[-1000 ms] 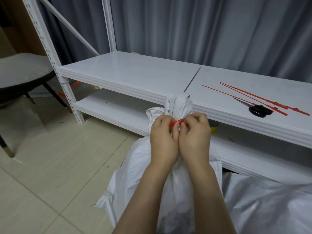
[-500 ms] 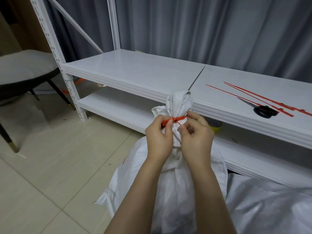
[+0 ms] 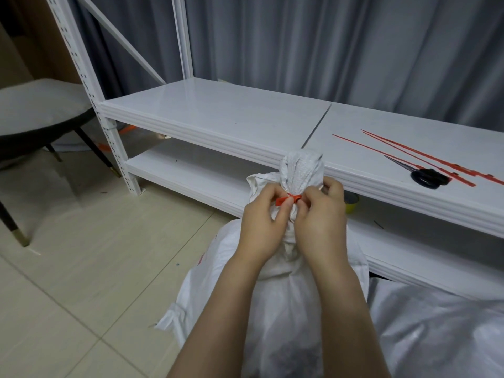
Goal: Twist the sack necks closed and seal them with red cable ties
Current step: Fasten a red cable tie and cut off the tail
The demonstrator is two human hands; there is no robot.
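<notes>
Right hand (image 3: 321,227) nearer left hand (image 3: 261,227) at tie (image 3: 286,200)

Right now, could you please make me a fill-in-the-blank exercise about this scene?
The left hand and right hand pinch a ___ cable tie round the sack neck. The sack is ___. Spare ties lie on the shelf beside black ___.
Missing words: red; white; scissors.

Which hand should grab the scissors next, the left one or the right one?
Probably the right hand. The scissors lie on the shelf to the right of the sack neck, on that hand's side. Both pinch the red cable tie, but the left hand would have to reach across.
</notes>
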